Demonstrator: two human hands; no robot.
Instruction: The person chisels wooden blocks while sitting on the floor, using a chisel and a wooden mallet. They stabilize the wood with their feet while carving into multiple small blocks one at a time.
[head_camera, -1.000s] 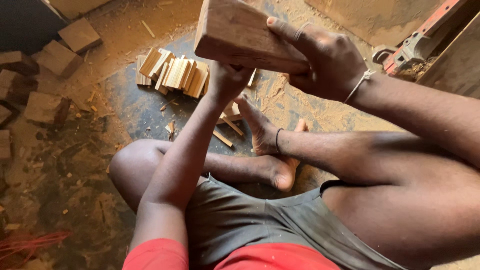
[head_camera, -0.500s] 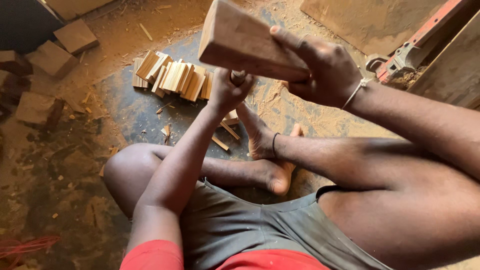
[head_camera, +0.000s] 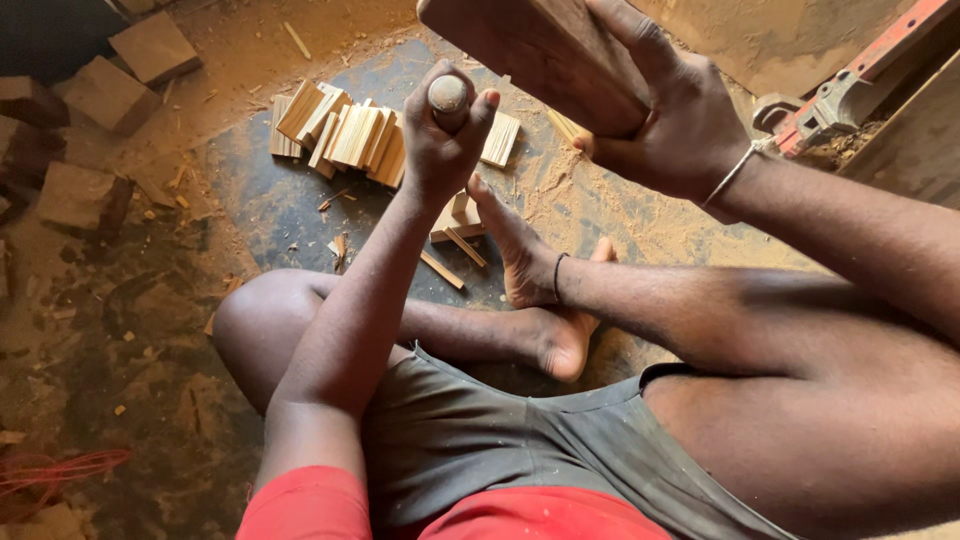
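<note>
A thick wooden block (head_camera: 545, 50) is raised at the top of the view, clamped in the right hand (head_camera: 672, 118), whose grip wraps its near end, while just below-left the left hand (head_camera: 443, 135) fists a round-ended tool handle (head_camera: 448, 95), above split wood slats (head_camera: 345, 132) on the floor (head_camera: 250, 210).

I see only the rounded butt of the tool handle (head_camera: 448, 95); the rest is buried in my left hand (head_camera: 440, 140), so I cannot tell what tool it is. Above it, the wooden block (head_camera: 545, 55) runs past the top edge. My right hand (head_camera: 680, 120) covers the block's near end.
</note>
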